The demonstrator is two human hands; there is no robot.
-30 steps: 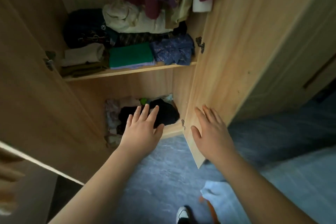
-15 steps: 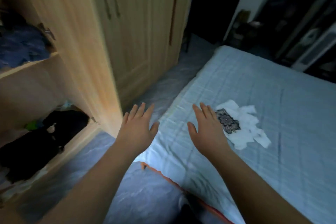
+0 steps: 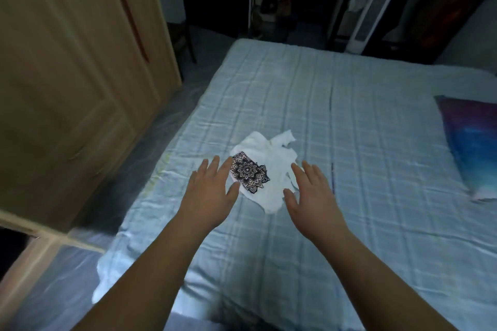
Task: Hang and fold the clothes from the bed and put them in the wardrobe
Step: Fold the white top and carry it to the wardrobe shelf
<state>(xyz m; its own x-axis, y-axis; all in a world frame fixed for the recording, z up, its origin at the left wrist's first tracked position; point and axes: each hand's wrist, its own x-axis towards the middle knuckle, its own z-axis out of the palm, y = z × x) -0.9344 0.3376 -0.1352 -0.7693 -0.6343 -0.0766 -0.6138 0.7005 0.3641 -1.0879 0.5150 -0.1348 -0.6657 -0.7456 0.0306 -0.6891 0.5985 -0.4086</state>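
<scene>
A crumpled white garment [image 3: 271, 169] with a black mandala print lies on the bed [image 3: 349, 121], which is covered by a light blue checked sheet. My left hand [image 3: 212, 191] hovers open just left of the garment, fingers spread, its fingertips overlapping the print's edge. Held out flat, my right hand [image 3: 309, 193] is open just right of the garment. Neither hand holds anything. The wooden wardrobe [image 3: 75, 70] stands at the left, with an open door's edge at the lower left.
A blue and purple pillow [image 3: 473, 142] lies at the bed's right edge. A narrow strip of grey floor [image 3: 166, 113] runs between wardrobe and bed. A white tower fan [image 3: 373, 8] and dark clutter stand beyond the bed's far end.
My view has swung right from the open wardrobe to the bed. Both open hands have come over the bed and now flank the white garment.
</scene>
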